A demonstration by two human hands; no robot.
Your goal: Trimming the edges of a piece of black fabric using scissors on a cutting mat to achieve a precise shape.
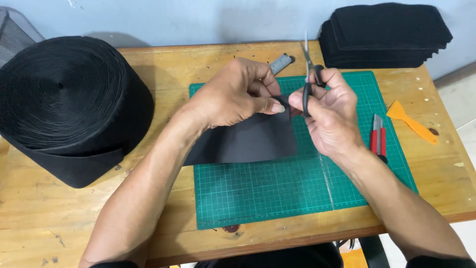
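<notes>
Scissors [308, 74] gripped in my right hand [329, 111], blades at the corner of the black sheet [248, 141] pinched by my left hand [238, 94] over the green mat [297, 188]; trimming barely begun, sheet mostly whole.

There is just one view, from a camera worn on the person's head. It looks steeply down and forward over the wooden table [163, 64], close enough that both forearms run in from the bottom edge and fill the lower half. The green cutting mat [277, 188] sits near the centre, squarely facing the lens. The far table edge and a strip of pale wall [198, 20] close the top of the frame; a little floor [461, 109] shows at right.
</notes>
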